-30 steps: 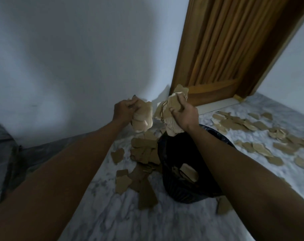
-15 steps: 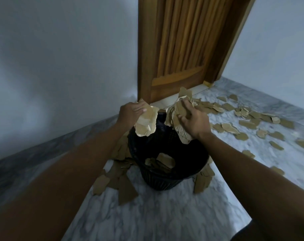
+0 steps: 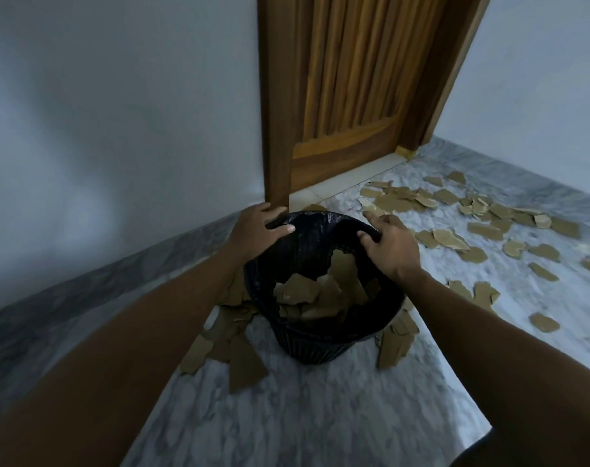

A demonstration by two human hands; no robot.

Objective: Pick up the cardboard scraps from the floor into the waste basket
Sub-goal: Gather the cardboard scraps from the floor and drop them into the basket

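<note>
A black waste basket (image 3: 315, 347) with a dark liner stands on the marble floor in front of me. Several brown cardboard scraps in the basket (image 3: 320, 291) lie piled inside it. My left hand (image 3: 258, 227) hovers over the basket's far left rim, fingers spread and empty. My right hand (image 3: 389, 242) is over the right rim, fingers spread and empty too. More floor scraps (image 3: 233, 345) lie by the basket's left side, a few scraps (image 3: 396, 342) lean at its right, and many scattered scraps (image 3: 482, 217) spread over the floor to the right.
A wooden door (image 3: 354, 96) in its frame stands just behind the basket. A white wall (image 3: 118, 129) runs along the left with a grey marble skirting (image 3: 85, 298). Another wall closes the far right.
Both hands held bundles of scraps above the basket; they have let go, and the scraps now lie inside. The hands are empty and spread over the rim. The view has shifted left.
</note>
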